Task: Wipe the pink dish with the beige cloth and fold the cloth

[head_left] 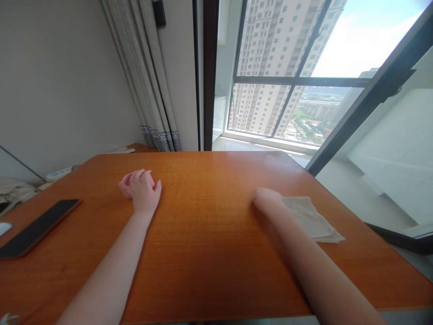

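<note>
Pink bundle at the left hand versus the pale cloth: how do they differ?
The pink bundle is bunched under the left hand; the pale cloth lies flat, partly behind the right forearm. The bundle shows less surface than the cloth. Both are on the wooden table.

Bits and pieces were spread over a glossy orange-brown wooden table (203,234).
Toward the far left, a crumpled pink thing (125,186) was half covered by the left hand (144,192), so its exact shape couldn't really be made out. Over on the right, a pale folded cloth (313,217) was laid flat, partly blocked by the right forearm (307,262). A long black slab (40,228) was set at an angle on the left, with a white rounded object (4,228) just beside it, cut off at the view's edge.
</note>
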Available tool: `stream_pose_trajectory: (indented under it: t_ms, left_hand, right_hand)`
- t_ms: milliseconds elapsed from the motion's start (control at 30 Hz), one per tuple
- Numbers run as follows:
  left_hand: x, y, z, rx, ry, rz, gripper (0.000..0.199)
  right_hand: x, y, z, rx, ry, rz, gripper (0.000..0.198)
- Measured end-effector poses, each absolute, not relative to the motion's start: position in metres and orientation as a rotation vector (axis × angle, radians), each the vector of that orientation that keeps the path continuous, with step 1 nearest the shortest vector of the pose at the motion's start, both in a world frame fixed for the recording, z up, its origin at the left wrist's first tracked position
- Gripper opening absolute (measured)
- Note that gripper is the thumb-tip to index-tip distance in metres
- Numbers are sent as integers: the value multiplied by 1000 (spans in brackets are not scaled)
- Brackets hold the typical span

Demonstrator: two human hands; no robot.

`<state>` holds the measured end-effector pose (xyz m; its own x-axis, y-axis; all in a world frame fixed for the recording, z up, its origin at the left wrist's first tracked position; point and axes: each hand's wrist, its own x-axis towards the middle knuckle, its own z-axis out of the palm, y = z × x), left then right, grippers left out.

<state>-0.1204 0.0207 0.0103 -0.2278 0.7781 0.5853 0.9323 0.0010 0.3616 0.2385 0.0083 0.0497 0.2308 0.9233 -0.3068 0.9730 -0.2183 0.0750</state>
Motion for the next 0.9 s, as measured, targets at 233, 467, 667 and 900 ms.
stream_pose_trajectory:
  t_ms: [233,467,667,900]
  left_hand:
    - [-58,13,3,-2425,-1513,-1138,19]
    - [-47,3,15,-2735,-1378,-1158,16]
    - [6,-45,24,-3152,-797,-738,23]
    - [26,-63,19,-3357,-859,-502,55]
  right_hand:
    - [254,10,50,2375,1688,-236,39]
    - [261,20,39,2430,1744,-452,39]
    - [185,8,21,2345,2181,-758,33]
    - [168,15,7,1997,2447,-2684,43]
